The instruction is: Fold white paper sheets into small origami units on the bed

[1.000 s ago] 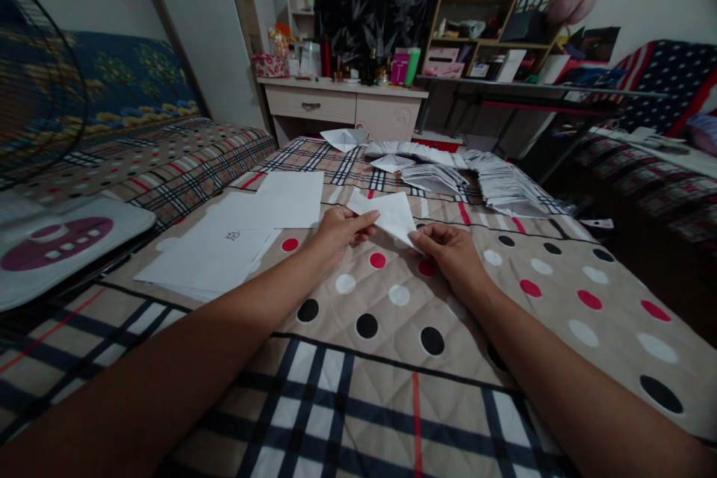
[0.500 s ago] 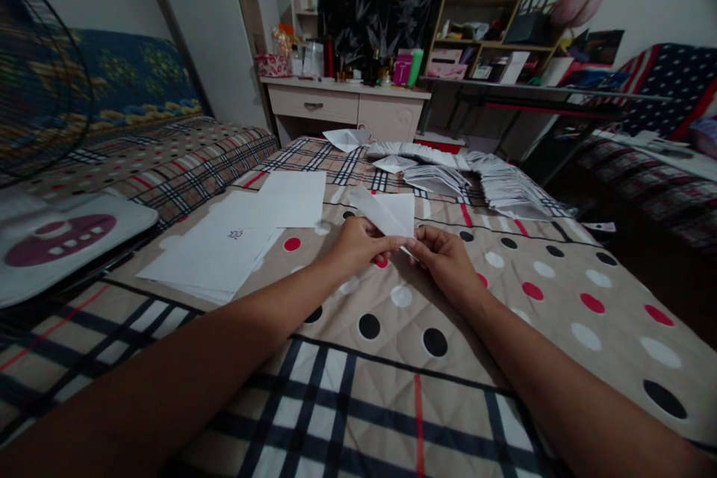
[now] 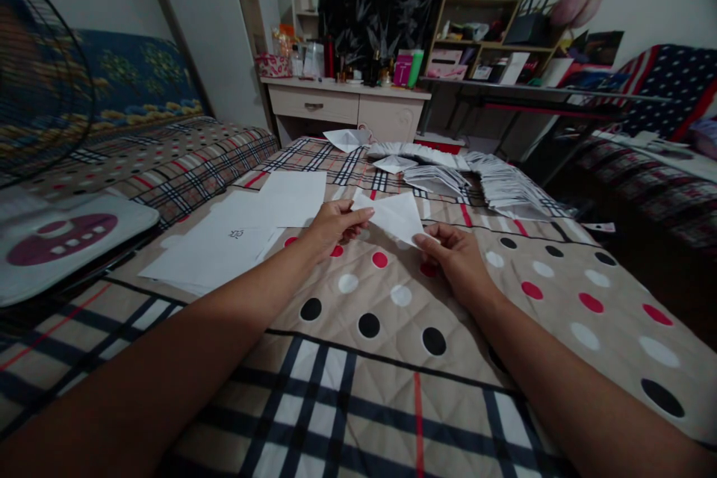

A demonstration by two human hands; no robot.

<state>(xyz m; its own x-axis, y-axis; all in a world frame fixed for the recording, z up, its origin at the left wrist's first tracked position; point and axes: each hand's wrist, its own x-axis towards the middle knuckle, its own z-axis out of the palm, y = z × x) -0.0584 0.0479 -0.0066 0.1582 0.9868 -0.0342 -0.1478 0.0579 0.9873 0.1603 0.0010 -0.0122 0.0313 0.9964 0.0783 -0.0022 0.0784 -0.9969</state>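
Observation:
A folded white sheet of paper [image 3: 396,216] is held between my hands, just above the spotted bedspread. My left hand [image 3: 339,222] pinches its left corner between thumb and fingers. At the lower right corner, my right hand [image 3: 448,248] grips the paper the same way, thumb on top. To the left of my left hand lies a spread of flat white sheets [image 3: 213,246], one marked with dark writing. Beyond my hands sit folded paper pieces [image 3: 395,163] and a long curved row of stacked folded papers [image 3: 507,185].
The patterned bedspread [image 3: 336,388] covers the surface under my arms. On the left are a fan [image 3: 42,75] and a white base with a maroon panel [image 3: 64,239]. A dresser [image 3: 314,101] with bottles and boxes stands at the back, beside a shelved desk [image 3: 482,15].
My left hand has moved left, away from my right hand, to the paper's left corner. My right hand has shifted slightly right. The paper now stretches between them.

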